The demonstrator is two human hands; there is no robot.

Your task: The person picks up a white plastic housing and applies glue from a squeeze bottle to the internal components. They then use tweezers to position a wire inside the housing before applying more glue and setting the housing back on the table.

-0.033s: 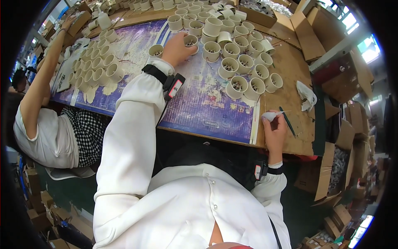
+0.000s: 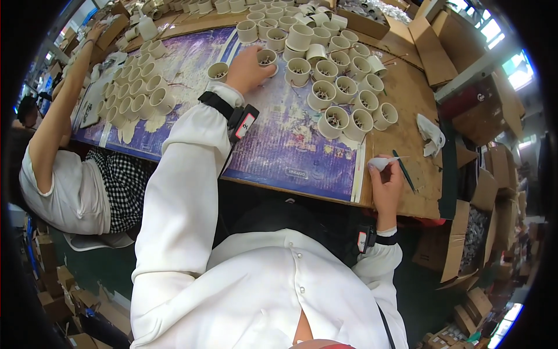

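Observation:
My left hand (image 2: 247, 68) reaches forward over the purple board and is closed round a cream round cup (image 2: 267, 59) with small dark-tipped pieces inside. Just left of that hand stands a similar cup (image 2: 218, 72), apart from the others. In my right hand (image 2: 386, 187), near the table's front edge, is a small white squeeze bottle (image 2: 381, 163), pinched between thumb and fingers. Its thin tip points right. A slim dark green tool (image 2: 405, 173) lies beside the right hand. Several filled cups (image 2: 332, 122) are grouped between my two hands.
More cups (image 2: 139, 104) stand in rows at left, near a co-worker's arm (image 2: 58, 119). A crumpled white cloth (image 2: 430, 135) lies at the table's right edge. Open cardboard boxes (image 2: 429, 52) stand at the back right. The purple board (image 2: 279, 154) covers much of the wooden table.

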